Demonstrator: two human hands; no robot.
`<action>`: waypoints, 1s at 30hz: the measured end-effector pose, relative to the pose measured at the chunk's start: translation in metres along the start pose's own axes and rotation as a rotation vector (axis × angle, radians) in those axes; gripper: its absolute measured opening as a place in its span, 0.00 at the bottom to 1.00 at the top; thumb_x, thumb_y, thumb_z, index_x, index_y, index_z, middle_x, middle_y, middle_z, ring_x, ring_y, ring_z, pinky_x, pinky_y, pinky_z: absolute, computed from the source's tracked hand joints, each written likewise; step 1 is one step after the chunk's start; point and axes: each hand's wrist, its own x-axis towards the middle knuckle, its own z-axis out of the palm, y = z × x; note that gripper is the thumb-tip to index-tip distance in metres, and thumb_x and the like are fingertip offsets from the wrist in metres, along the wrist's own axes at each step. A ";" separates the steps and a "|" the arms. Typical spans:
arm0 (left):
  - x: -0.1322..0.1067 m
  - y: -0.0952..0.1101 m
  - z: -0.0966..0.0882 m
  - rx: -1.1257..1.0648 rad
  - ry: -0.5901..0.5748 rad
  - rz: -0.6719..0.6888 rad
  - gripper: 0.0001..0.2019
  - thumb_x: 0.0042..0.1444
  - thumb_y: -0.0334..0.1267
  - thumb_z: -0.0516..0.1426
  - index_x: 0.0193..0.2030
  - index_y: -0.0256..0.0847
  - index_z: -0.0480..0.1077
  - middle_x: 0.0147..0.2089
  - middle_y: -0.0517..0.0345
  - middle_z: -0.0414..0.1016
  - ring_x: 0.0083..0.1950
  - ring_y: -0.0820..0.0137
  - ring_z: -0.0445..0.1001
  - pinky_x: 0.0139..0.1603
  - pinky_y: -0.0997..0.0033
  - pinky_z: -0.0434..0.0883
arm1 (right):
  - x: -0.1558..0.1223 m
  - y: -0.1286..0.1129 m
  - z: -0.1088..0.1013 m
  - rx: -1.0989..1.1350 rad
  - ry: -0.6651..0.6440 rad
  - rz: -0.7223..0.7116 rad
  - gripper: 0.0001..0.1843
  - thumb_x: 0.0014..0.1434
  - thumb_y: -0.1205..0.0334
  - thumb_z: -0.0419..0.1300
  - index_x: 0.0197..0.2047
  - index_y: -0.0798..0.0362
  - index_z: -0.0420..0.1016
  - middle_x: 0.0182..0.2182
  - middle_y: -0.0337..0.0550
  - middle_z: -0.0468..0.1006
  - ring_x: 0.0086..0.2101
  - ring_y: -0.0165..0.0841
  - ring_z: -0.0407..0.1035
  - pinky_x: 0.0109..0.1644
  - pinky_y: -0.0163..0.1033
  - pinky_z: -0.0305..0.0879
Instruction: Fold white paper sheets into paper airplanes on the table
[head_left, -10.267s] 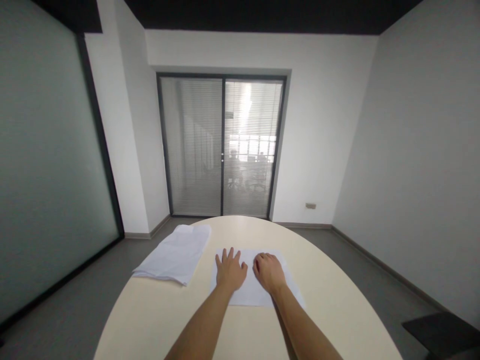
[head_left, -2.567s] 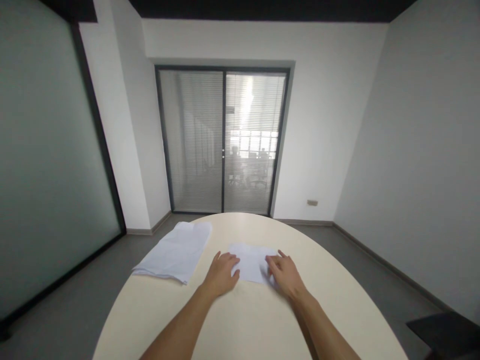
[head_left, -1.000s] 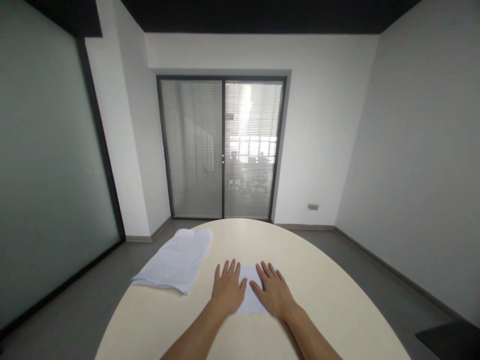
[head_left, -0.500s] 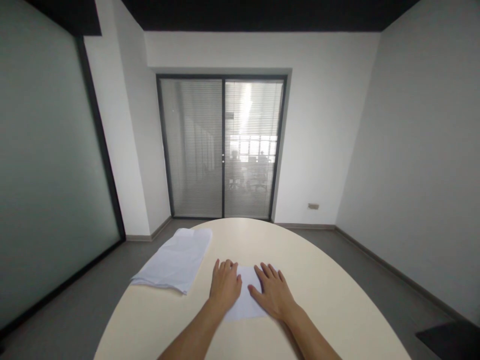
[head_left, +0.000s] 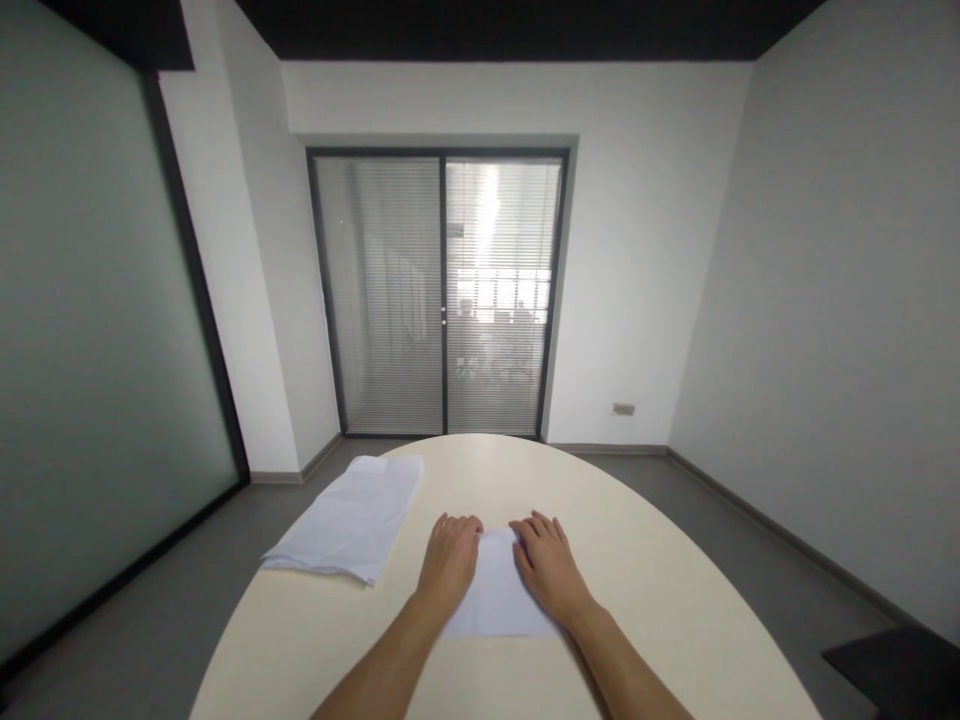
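A folded white sheet (head_left: 496, 598) lies on the round cream table (head_left: 675, 620) right in front of me. My left hand (head_left: 448, 562) rests on the sheet's left side, its fingers curled over the far left corner. On the right side my right hand (head_left: 549, 568) lies flat, fingers stretched forward and slightly apart, the thumb touching the sheet's far edge. Only a narrow strip of the sheet shows between the two hands.
A larger white folded cloth or stack of sheets (head_left: 346, 520) lies on the table's left part, reaching its edge. Beyond the table are grey floor, a sliding glass door with blinds (head_left: 442, 300), and a dark object (head_left: 892, 670) at the lower right.
The sheet looks narrower and longer than a second ago. My left fingers have gone from spread flat to curled at the far corner. Both hands sit slightly farther forward.
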 end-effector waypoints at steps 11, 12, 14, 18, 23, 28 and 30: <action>-0.002 -0.008 0.000 0.123 0.039 -0.102 0.16 0.62 0.26 0.49 0.51 0.42 0.72 0.52 0.51 0.74 0.55 0.60 0.69 0.59 0.58 0.61 | 0.004 0.009 -0.005 0.060 0.058 0.002 0.19 0.63 0.67 0.47 0.48 0.51 0.77 0.45 0.46 0.79 0.47 0.39 0.70 0.54 0.40 0.61; -0.003 -0.007 0.001 0.109 0.066 -0.076 0.17 0.62 0.26 0.49 0.53 0.42 0.71 0.55 0.51 0.72 0.58 0.60 0.67 0.62 0.58 0.59 | 0.004 0.010 -0.004 0.060 0.057 0.012 0.19 0.63 0.67 0.47 0.48 0.50 0.77 0.45 0.45 0.79 0.47 0.38 0.70 0.53 0.39 0.61; -0.004 -0.004 0.005 0.041 0.077 -0.006 0.18 0.60 0.26 0.49 0.54 0.43 0.71 0.59 0.53 0.71 0.60 0.62 0.66 0.65 0.60 0.57 | 0.004 0.013 -0.002 0.056 0.050 0.044 0.19 0.63 0.66 0.47 0.48 0.49 0.77 0.45 0.45 0.79 0.47 0.38 0.71 0.53 0.39 0.62; -0.012 0.003 0.016 -0.109 -0.051 0.079 0.19 0.61 0.38 0.52 0.58 0.42 0.70 0.60 0.52 0.72 0.61 0.63 0.67 0.65 0.63 0.62 | 0.006 0.018 -0.002 0.035 0.086 0.118 0.21 0.62 0.66 0.47 0.53 0.50 0.75 0.49 0.47 0.78 0.50 0.40 0.69 0.55 0.41 0.62; -0.018 0.006 0.021 -0.096 -0.146 0.073 0.22 0.64 0.42 0.50 0.63 0.42 0.67 0.69 0.50 0.62 0.70 0.58 0.59 0.70 0.55 0.54 | 0.006 0.005 -0.003 0.059 0.221 0.045 0.24 0.66 0.60 0.47 0.62 0.53 0.67 0.59 0.50 0.71 0.59 0.41 0.62 0.65 0.45 0.56; -0.015 0.003 0.019 -0.074 -0.209 0.074 0.25 0.65 0.33 0.42 0.67 0.41 0.62 0.71 0.51 0.57 0.72 0.61 0.54 0.71 0.53 0.52 | -0.002 -0.019 0.011 0.221 -0.037 -0.105 0.30 0.71 0.50 0.40 0.70 0.52 0.56 0.65 0.47 0.64 0.63 0.36 0.60 0.68 0.42 0.54; -0.013 0.002 0.019 -0.065 -0.224 0.067 0.27 0.64 0.31 0.42 0.69 0.42 0.59 0.72 0.53 0.56 0.73 0.62 0.53 0.71 0.54 0.52 | -0.004 -0.022 0.017 0.179 -0.149 -0.112 0.32 0.71 0.48 0.38 0.70 0.54 0.56 0.67 0.49 0.61 0.66 0.39 0.54 0.70 0.47 0.48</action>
